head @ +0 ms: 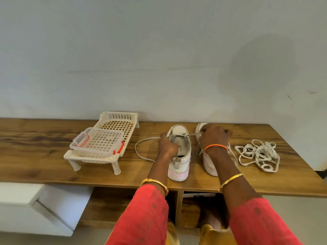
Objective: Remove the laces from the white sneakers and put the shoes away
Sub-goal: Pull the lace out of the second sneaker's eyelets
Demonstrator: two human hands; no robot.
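Two white sneakers stand side by side on the wooden table (44, 138), toes toward the wall. My left hand (167, 145) grips the left sneaker (178, 167) at its collar. A lace (139, 152) still threaded in that shoe loops out to the left across the table. My right hand (215, 137) pinches the other end of this lace, pulled taut from the eyelets, above the right sneaker (210, 165), whose front it hides. A heap of loose white laces (258, 154) lies to the right of the shoes.
A white plastic lattice rack (116, 124) on short legs stands at the left, with a clear lidded container (97, 144) resting on it. A white wall runs directly behind the table. Open cubbies (191, 209) sit under the table's front edge, and a white box is at the lower left.
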